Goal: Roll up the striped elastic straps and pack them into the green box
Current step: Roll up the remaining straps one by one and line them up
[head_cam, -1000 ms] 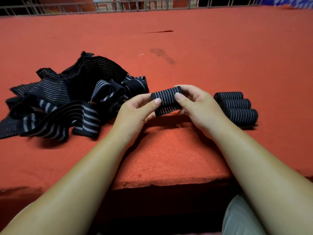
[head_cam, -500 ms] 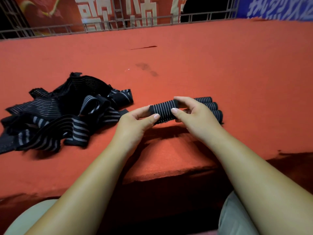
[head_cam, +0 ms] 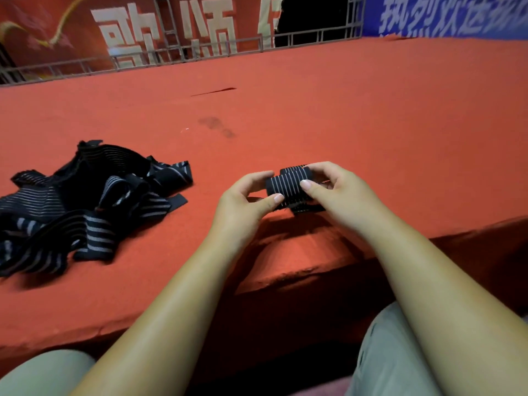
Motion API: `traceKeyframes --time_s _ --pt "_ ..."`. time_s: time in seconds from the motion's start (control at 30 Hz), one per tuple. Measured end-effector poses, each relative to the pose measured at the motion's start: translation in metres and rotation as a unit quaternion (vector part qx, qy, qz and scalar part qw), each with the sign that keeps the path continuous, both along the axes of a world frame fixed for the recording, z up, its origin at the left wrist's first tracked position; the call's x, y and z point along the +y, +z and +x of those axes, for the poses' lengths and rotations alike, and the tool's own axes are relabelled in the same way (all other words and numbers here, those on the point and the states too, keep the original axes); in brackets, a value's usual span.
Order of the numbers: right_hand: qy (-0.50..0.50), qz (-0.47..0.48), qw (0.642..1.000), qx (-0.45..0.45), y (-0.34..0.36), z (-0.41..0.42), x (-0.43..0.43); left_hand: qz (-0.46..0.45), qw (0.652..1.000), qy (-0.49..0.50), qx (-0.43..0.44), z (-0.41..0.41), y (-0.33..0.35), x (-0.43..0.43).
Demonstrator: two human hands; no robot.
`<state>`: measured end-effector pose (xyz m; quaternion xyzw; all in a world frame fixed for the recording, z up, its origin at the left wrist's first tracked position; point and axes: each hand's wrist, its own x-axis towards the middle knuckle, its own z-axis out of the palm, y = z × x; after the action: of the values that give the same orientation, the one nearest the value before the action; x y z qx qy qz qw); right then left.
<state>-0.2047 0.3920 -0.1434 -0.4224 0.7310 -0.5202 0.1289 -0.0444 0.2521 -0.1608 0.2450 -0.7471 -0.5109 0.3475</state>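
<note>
A rolled black strap with thin white stripes (head_cam: pixel 287 187) is held just above the red carpet. My left hand (head_cam: pixel 245 201) pinches its left end between thumb and fingers. My right hand (head_cam: pixel 334 192) grips its right end, thumb on the front. Behind and under the roll lie other finished rolls (head_cam: pixel 294 169), mostly hidden by my right hand. A loose heap of unrolled striped straps (head_cam: pixel 85 204) lies on the carpet to the left. No green box is in view.
The red carpeted platform (head_cam: pixel 314 115) stretches far ahead, with a step edge (head_cam: pixel 285 278) just in front of my knees. A metal railing (head_cam: pixel 200 50) and banners stand at the far end. A dark stain (head_cam: pixel 217 125) marks the carpet.
Both hands have carried the roll to the right, over the finished rolls, which they now largely cover. The camera has tilted up, showing more of the banners.
</note>
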Motion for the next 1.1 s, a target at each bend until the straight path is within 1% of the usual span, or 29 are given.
traceKeyframes --time_s 0.2,0.33,0.47,0.57,0.7,0.8,0.87,1.0,1.1 --pt "0.000 0.089 0.996 0.012 -0.008 -0.014 0.027 0.030 0.999 -0.002 -0.027 -0.012 -0.012 0.020" --pt "-0.017 0.103 0.993 -0.051 -0.016 -0.016 0.033 0.026 0.999 0.006 -0.040 -0.021 -0.024 0.026" --pt "-0.044 0.107 0.991 -0.073 -0.023 -0.018 0.029 0.029 0.998 0.033 -0.035 -0.031 -0.033 0.031" --pt "-0.061 0.114 0.990 -0.051 -0.027 -0.023 0.023 0.020 0.998 0.048 -0.046 -0.036 -0.038 0.034" --pt "-0.068 0.134 0.987 -0.055 -0.030 -0.025 0.021 -0.026 0.994 0.066 -0.078 -0.039 -0.044 0.036" --pt "-0.094 0.160 0.983 -0.012 -0.030 -0.025 0.020 -0.045 0.992 0.076 -0.094 -0.040 -0.043 0.039" --pt "-0.108 0.167 0.980 -0.012 -0.031 -0.026 0.019 -0.049 0.990 0.085 -0.103 -0.040 -0.042 0.042" --pt "-0.127 0.160 0.979 -0.025 -0.029 -0.027 0.014 -0.056 0.987 0.091 -0.120 -0.037 -0.040 0.045" --pt "-0.182 0.126 0.975 -0.011 -0.023 -0.022 0.006 -0.052 0.987 0.081 -0.128 -0.034 -0.036 0.045"
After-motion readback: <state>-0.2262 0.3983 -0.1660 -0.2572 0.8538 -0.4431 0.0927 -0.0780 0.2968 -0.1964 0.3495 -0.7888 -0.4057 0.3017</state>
